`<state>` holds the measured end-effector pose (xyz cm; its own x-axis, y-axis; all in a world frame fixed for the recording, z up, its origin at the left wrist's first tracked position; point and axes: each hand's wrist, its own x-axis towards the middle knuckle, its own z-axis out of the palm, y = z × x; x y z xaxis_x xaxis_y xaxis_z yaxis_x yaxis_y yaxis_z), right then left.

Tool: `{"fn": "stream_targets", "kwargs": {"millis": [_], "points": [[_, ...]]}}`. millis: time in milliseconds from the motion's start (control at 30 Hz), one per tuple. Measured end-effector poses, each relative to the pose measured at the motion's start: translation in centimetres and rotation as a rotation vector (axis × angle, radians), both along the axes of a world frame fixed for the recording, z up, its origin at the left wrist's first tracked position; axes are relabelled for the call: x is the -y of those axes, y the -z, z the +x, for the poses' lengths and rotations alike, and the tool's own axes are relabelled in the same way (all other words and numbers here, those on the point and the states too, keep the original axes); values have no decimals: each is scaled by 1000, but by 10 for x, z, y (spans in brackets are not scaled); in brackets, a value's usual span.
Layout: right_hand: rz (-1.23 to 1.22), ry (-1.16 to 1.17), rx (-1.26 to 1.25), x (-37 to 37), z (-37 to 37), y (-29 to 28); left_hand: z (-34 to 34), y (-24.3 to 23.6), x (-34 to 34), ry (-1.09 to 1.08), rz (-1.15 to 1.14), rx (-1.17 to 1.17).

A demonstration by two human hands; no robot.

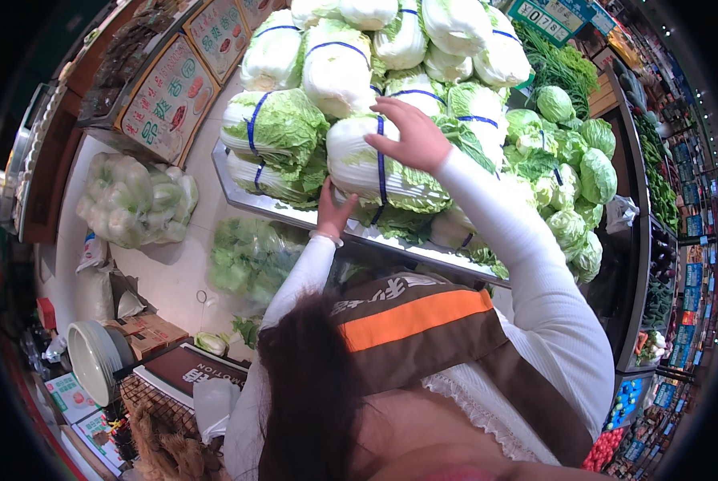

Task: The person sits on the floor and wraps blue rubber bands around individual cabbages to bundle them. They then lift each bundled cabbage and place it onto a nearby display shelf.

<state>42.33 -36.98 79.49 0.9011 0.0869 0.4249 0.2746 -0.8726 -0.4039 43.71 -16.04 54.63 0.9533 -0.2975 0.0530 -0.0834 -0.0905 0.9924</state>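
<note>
A large napa cabbage (pixel 355 160), pale with a blue band round it, lies sideways at the front edge of a heap. Against its lower left side, my left hand (pixel 336 212) cups it with thumb and finger apart; some fingertips are hidden. My right hand (pixel 411 135) is over its top right, fingers stretched and thumb spread; whether they touch the leaves I cannot tell. Just left of it are a leafier banded napa cabbage (pixel 283 124) and another napa cabbage (pixel 275 178) below that one. Several more napa cabbages (pixel 333 68) are stacked behind.
A metal stand edge (pixel 295 216) runs below the heap. Round green cabbages (pixel 598 172) are piled at the right. On the floor at left lie a bag of pale vegetables (pixel 139 200) and a clear bag of greens (pixel 251 256). White basins (pixel 94 365) and a wire cart (pixel 155 393) stand lower left.
</note>
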Motion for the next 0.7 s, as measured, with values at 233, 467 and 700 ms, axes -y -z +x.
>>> {"fn": "stream_targets", "kwargs": {"millis": [233,467,700], "points": [[896,-41,-458,-7,-160,58,-70,25,-54,-160,-169,-227],[965,-75,-1136,2,-193,186,-230,104,-199,-539,523,-514],[-96,-162,-1414,45,-250,359,-400,114,-203,-430,586,-887]]}}
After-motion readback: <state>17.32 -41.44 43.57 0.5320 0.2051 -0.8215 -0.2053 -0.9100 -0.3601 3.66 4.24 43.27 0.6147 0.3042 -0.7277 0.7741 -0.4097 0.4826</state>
